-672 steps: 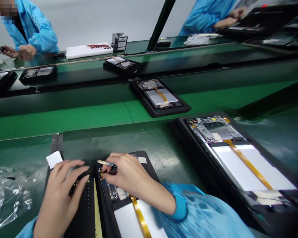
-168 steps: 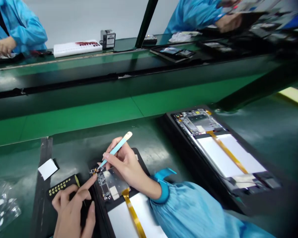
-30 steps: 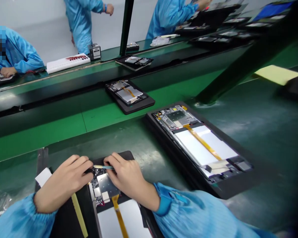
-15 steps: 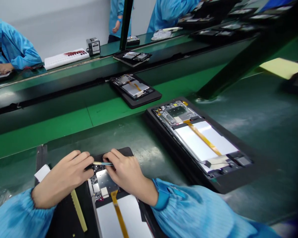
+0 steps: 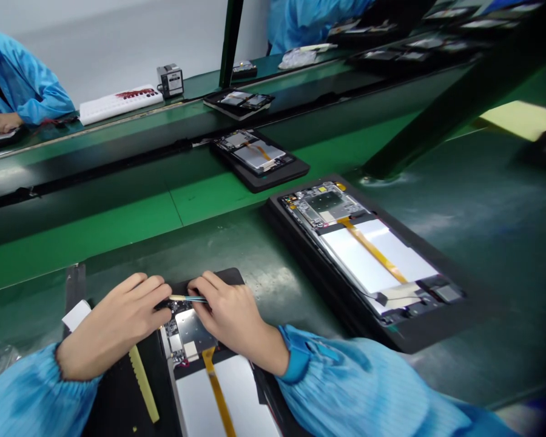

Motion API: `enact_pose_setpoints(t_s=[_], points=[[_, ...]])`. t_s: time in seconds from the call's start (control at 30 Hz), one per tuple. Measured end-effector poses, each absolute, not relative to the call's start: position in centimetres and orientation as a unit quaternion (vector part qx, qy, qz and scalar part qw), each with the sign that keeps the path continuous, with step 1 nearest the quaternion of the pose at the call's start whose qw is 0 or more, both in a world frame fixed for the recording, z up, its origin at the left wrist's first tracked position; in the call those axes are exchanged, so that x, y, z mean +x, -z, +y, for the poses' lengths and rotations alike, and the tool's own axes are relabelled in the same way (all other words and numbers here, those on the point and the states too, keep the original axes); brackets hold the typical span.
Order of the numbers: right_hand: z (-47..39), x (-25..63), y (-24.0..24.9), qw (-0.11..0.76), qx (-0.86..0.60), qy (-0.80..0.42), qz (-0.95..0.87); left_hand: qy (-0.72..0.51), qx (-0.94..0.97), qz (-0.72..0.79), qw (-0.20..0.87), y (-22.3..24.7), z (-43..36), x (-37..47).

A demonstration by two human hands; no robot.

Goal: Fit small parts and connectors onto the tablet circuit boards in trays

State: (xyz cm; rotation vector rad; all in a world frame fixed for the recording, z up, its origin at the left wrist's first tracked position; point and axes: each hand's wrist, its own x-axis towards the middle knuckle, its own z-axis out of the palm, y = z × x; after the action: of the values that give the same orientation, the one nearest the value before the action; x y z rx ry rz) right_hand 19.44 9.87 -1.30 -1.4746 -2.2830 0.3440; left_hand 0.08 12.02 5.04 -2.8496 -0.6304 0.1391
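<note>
An opened tablet lies in front of me on a black pad, its circuit board, white battery and orange flex cable exposed. Over the board's far end, a thin stick-like tool, pale at the left and bluish at the right, spans between my hands. My left hand is closed, fingertips pinched at the pale end. From the other side, my right hand closes its fingers around the bluish end. The fingers hide the tool's tips and whatever is under them. A yellow notched strip lies left of the tablet.
Another opened tablet rests on a thick black pad to the right. Beyond, a green conveyor belt bears a further tablet. A dark post slants across the right. A co-worker's blue sleeve shows across the line.
The tablet on the green belt has moved to the right. A standing person in the background has mostly gone from view. My hands hold nearly the same pose.
</note>
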Motion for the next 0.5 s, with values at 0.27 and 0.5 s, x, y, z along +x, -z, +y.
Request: enact_pose_setpoints(t_s=[0.27,0.5], points=[[9.85,19.51,1.26,0.199,-0.527,-0.12,-0.817,-0.059,-0.967,-0.225,0.102,-5.02,12.15,0.02],[9.88,19.54,1.17,0.193,-0.529,-0.12,-0.817,-0.051,-0.968,-0.223,0.105,-5.19,12.26,0.24]])
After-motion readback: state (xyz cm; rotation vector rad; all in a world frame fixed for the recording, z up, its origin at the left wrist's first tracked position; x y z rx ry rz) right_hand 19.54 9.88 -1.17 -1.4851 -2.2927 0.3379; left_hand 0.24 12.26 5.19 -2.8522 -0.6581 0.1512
